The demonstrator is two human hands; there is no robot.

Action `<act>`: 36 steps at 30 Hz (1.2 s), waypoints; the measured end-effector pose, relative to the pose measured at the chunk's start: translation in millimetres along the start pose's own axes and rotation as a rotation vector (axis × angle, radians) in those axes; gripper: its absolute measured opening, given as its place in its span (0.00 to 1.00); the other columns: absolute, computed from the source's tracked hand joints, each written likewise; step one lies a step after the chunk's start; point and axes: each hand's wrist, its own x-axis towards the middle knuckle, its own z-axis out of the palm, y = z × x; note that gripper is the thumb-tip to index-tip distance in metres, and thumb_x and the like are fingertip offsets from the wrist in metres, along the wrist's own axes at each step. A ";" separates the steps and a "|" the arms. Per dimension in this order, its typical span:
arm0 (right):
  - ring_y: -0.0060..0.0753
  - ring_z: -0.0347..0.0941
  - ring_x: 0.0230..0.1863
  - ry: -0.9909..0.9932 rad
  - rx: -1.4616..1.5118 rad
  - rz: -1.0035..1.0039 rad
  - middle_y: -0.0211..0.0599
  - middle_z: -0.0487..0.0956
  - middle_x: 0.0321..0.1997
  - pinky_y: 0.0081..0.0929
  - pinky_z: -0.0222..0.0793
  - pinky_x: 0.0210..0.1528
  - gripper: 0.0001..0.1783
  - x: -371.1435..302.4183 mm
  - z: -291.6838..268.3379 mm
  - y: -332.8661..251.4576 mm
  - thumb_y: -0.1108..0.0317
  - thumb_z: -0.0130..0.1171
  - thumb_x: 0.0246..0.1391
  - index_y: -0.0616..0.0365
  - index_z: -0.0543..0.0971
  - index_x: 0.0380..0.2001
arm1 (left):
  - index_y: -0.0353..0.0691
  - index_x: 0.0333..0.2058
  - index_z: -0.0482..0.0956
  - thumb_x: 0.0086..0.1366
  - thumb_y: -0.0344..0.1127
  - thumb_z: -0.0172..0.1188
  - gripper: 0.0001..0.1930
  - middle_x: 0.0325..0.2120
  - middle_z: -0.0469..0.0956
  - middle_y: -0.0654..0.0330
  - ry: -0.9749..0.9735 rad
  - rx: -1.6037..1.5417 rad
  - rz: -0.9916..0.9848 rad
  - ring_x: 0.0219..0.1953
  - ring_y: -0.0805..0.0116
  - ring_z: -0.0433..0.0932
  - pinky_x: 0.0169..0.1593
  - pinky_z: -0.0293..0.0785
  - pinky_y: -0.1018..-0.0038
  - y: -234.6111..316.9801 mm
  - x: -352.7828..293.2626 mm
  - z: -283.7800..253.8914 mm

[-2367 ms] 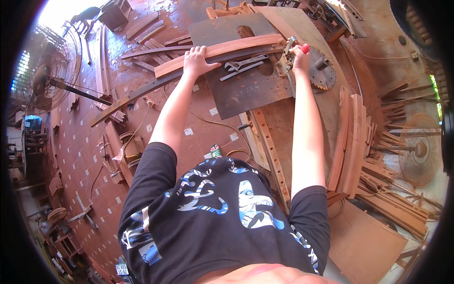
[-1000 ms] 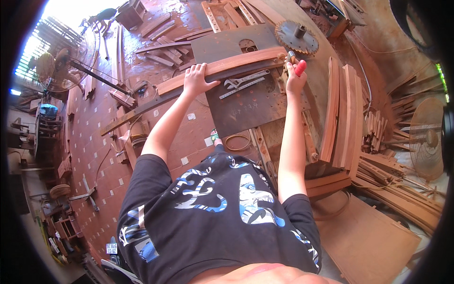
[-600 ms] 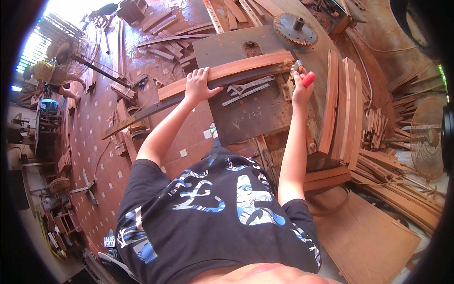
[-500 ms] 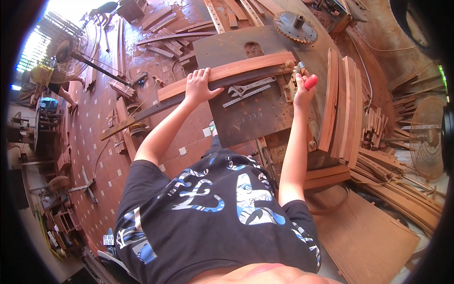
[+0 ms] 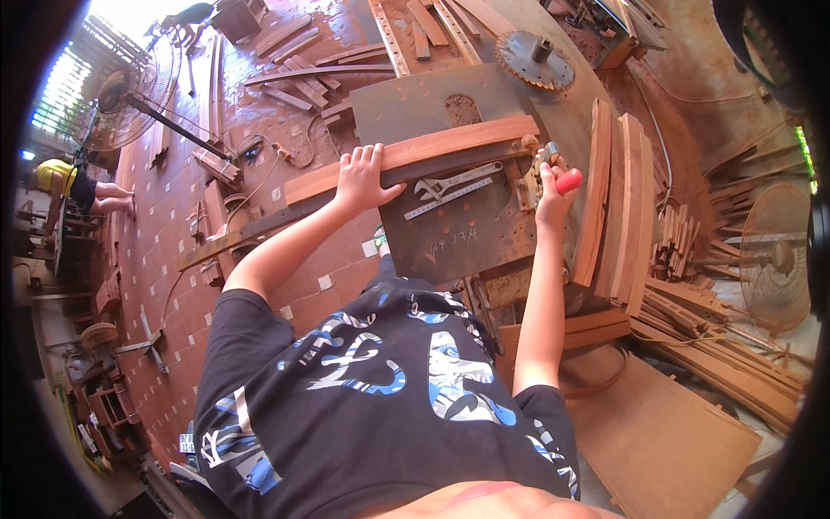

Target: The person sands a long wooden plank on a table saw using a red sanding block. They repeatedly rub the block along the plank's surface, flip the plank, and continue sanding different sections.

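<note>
A curved reddish wooden piece (image 5: 450, 143) lies along a longer dark curved jig strip (image 5: 285, 223) on the dark metal machine table (image 5: 467, 229). My left hand (image 5: 361, 179) grips its left part, fingers over the top and thumb apart toward me. At the right end of the piece, my right hand (image 5: 553, 195) is closed around a red-gripped handle (image 5: 568, 181). Metal clamp parts (image 5: 527, 186) sit beside this hand, partly hidden by it. Between my hands lie an adjustable wrench (image 5: 454, 182) and a steel ruler (image 5: 448, 200).
A toothed circular saw blade (image 5: 536, 62) lies at the table's far right. Curved wooden pieces (image 5: 618, 208) are stacked to my right, near a brown board (image 5: 666, 432). A standing fan (image 5: 117, 93) and another person (image 5: 86, 186) are at the far left.
The view has shifted slightly. My right hand has come a little nearer to me with the red-gripped handle; my left hand keeps its hold. The person at far left shows more fully.
</note>
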 end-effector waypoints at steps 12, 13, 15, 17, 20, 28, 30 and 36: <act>0.28 0.76 0.51 0.090 -0.048 -0.130 0.41 0.82 0.54 0.26 0.66 0.59 0.08 -6.1 5.1 8.8 0.76 0.56 0.66 0.72 0.80 0.40 | 0.29 0.62 0.69 0.51 0.66 0.68 0.51 0.53 0.73 0.50 0.050 -0.025 0.007 0.58 0.54 0.69 0.62 0.61 0.57 0.5 -3.0 0.9; 0.31 0.77 0.53 0.112 -0.052 -0.144 0.44 0.82 0.55 0.28 0.66 0.60 0.08 -9.7 5.4 9.9 0.76 0.56 0.66 0.72 0.80 0.37 | 0.29 0.62 0.69 0.51 0.66 0.68 0.51 0.53 0.73 0.50 0.056 -0.039 0.006 0.58 0.54 0.69 0.62 0.62 0.57 1.3 -4.3 -0.7; 0.31 0.77 0.54 0.134 -0.107 -0.156 0.44 0.83 0.55 0.29 0.67 0.59 0.09 -11.4 -5.9 29.8 0.75 0.55 0.67 0.72 0.79 0.34 | 0.29 0.62 0.69 0.50 0.65 0.69 0.51 0.52 0.73 0.50 0.067 -0.068 0.004 0.58 0.54 0.69 0.61 0.62 0.57 3.3 -3.7 -3.4; 0.31 0.77 0.54 0.193 -0.055 -0.083 0.43 0.83 0.55 0.28 0.67 0.58 0.10 -3.2 18.6 12.1 0.75 0.55 0.67 0.71 0.79 0.33 | 0.30 0.62 0.68 0.49 0.64 0.70 0.51 0.54 0.73 0.51 0.034 -0.071 -0.022 0.59 0.53 0.69 0.63 0.61 0.56 -2.1 2.5 -3.6; 0.24 0.75 0.46 0.168 -0.137 -0.086 0.38 0.83 0.52 0.23 0.66 0.50 0.11 10.0 28.5 17.0 0.73 0.54 0.69 0.70 0.82 0.40 | 0.31 0.62 0.68 0.49 0.63 0.71 0.51 0.54 0.72 0.51 0.020 -0.070 -0.034 0.59 0.53 0.69 0.63 0.62 0.55 -13.4 18.8 -0.8; 0.23 0.77 0.46 0.116 -0.044 -0.132 0.36 0.83 0.48 0.21 0.68 0.54 0.15 65.2 73.8 40.3 0.76 0.54 0.67 0.72 0.81 0.52 | 0.34 0.61 0.71 0.48 0.63 0.72 0.48 0.51 0.74 0.53 0.077 -0.006 -0.027 0.57 0.55 0.71 0.61 0.65 0.57 -58.0 69.0 18.2; 0.24 0.78 0.49 0.102 -0.010 -0.132 0.37 0.84 0.48 0.20 0.68 0.56 0.15 76.8 76.6 49.6 0.78 0.54 0.66 0.73 0.80 0.53 | 0.34 0.60 0.71 0.49 0.64 0.72 0.48 0.50 0.75 0.53 0.097 0.008 -0.024 0.57 0.55 0.72 0.60 0.65 0.58 -64.4 80.4 20.7; 0.23 0.79 0.47 0.102 0.039 -0.157 0.34 0.84 0.46 0.22 0.71 0.54 0.15 133.2 119.1 78.4 0.75 0.57 0.66 0.70 0.81 0.53 | 0.34 0.60 0.73 0.49 0.66 0.71 0.48 0.51 0.76 0.53 0.115 0.024 -0.016 0.58 0.53 0.72 0.61 0.66 0.56 -106.6 134.0 37.3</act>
